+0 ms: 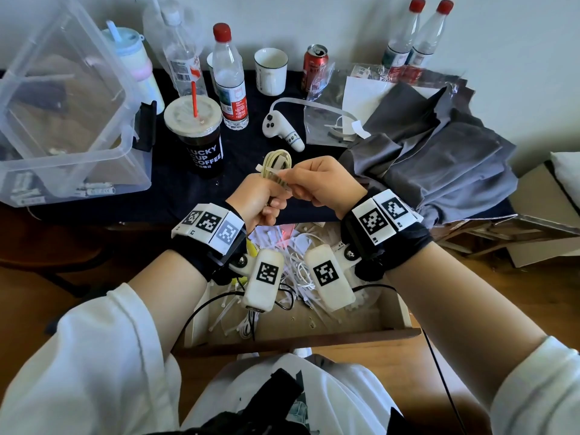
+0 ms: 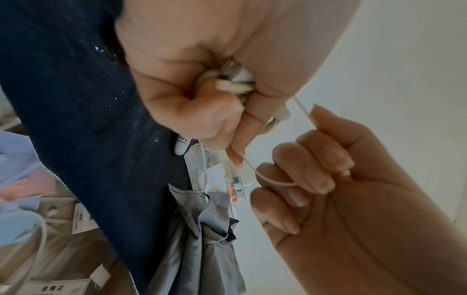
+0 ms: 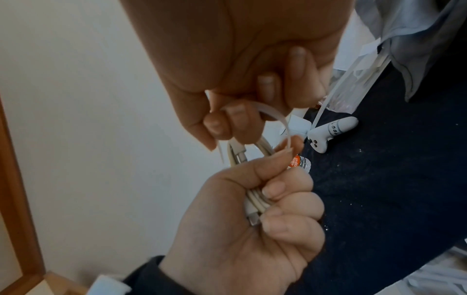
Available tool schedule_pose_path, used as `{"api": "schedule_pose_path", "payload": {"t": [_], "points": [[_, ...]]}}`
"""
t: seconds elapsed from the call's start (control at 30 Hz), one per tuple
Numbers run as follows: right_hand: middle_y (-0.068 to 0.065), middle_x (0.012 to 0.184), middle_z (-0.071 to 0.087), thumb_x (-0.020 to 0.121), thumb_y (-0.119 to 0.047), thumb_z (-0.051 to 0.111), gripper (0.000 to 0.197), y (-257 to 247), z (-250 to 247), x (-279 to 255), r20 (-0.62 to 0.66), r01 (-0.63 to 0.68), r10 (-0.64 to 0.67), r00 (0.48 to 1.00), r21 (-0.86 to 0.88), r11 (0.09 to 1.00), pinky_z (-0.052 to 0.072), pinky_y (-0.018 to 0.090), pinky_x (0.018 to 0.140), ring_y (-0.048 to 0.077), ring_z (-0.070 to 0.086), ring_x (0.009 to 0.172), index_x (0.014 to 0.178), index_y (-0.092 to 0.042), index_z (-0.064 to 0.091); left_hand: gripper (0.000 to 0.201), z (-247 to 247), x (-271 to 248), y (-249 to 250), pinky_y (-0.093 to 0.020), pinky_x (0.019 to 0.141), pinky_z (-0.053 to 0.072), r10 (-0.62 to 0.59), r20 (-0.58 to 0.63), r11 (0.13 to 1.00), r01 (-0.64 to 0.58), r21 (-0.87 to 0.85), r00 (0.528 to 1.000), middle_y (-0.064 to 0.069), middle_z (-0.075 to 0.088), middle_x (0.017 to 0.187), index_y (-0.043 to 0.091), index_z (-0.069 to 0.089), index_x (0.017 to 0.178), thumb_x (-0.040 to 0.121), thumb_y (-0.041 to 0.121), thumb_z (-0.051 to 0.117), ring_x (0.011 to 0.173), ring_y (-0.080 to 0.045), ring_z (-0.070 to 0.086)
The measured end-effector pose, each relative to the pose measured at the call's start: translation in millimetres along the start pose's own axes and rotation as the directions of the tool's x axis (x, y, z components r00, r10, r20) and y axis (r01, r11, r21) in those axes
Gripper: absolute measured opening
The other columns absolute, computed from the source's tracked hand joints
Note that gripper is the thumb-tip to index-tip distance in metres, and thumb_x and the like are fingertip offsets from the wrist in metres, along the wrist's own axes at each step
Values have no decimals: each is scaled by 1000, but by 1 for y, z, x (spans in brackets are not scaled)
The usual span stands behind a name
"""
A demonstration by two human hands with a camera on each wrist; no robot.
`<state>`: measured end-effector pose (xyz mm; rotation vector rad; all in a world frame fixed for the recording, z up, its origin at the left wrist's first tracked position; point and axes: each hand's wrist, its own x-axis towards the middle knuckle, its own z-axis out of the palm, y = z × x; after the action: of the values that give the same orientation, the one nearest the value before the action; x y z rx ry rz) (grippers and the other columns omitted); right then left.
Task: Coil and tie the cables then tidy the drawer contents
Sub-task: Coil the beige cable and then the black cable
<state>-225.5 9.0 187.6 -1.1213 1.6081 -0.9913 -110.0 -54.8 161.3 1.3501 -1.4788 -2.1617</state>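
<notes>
My left hand grips a coiled beige cable above the dark table edge, and the coil's loops stick up from the fist. A white zip tie runs round the coil, its head beside my left fingers. My right hand pinches the tie's tail just right of the coil. In the right wrist view the zip tie curves from my right fingers to the cable in my left hand. Below the wrists the drawer stands open with loose zip ties and white cables in it.
On the dark tablecloth stand a clear plastic box, a coffee cup, water bottles, a mug and a can. A white controller, a bag of zip ties and grey cloth lie to the right.
</notes>
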Motion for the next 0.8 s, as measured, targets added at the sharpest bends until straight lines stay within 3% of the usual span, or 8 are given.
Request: {"api": "schedule_pose_path", "payload": {"t": [0.17,0.3,0.43,0.5,0.57,0.63,0.7,0.8], "points": [[-9,35,36,92,-10,55,42,-1,2,3,27,19,-19,999,-16,1000,23,8,37,3,29,31,51,-7,44,21,0,1,1,-12,36,23,2,-3,1000,-2,27,1000,4,33,42,9,47,72,87,-2,36,32,-5,22],[-13,42,45,90,-16,60,27,1,4,8,-52,112,-110,993,40,993,30,9,42,0,38,37,65,-13,49,23,1,-1,3,-14,37,23,-5,11,1000,5,22,1000,2,32,45,9,51,73,88,-1,38,34,-6,22],[-25,43,49,83,-32,68,17,4,7,14,-76,172,-206,976,-319,932,29,11,51,-2,46,44,95,-24,59,34,11,-1,7,-15,41,18,-33,30,994,30,107,999,4,32,43,15,44,72,96,5,23,33,-5,21],[-31,43,47,82,-32,69,15,4,6,16,-121,139,-204,971,-407,903,28,12,52,-3,45,48,94,-24,65,35,15,0,8,-12,37,17,-79,47,991,74,112,996,7,31,36,15,42,71,100,9,22,27,-3,22],[-21,45,50,80,-30,70,9,5,5,19,-157,125,-210,965,-430,894,29,15,54,0,43,52,87,-24,68,37,16,1,8,-10,36,18,-100,48,985,92,148,994,7,30,36,15,42,69,101,11,23,27,-3,22],[-17,46,51,79,-27,71,5,7,5,20,-157,142,-227,961,-426,894,33,16,57,1,46,54,83,-24,71,35,15,3,7,-10,37,20,-73,38,983,66,174,997,7,31,38,15,42,65,96,3,29,28,-3,23],[-25,47,54,79,-24,72,4,8,4,22,-168,158,-243,955,-408,899,37,16,60,-3,51,55,83,-24,73,32,13,3,6,-10,38,21,-29,42,988,22,155,999,6,32,41,15,41,65,90,-3,33,30,-4,23],[-20,61,63,78,-20,74,4,8,3,23,-166,183,-242,956,-309,933,49,25,69,1,59,65,81,-21,75,27,10,1,6,-12,35,22,30,68,994,-37,103,997,6,37,45,18,46,78,90,-5,39,32,-1,26]]}}
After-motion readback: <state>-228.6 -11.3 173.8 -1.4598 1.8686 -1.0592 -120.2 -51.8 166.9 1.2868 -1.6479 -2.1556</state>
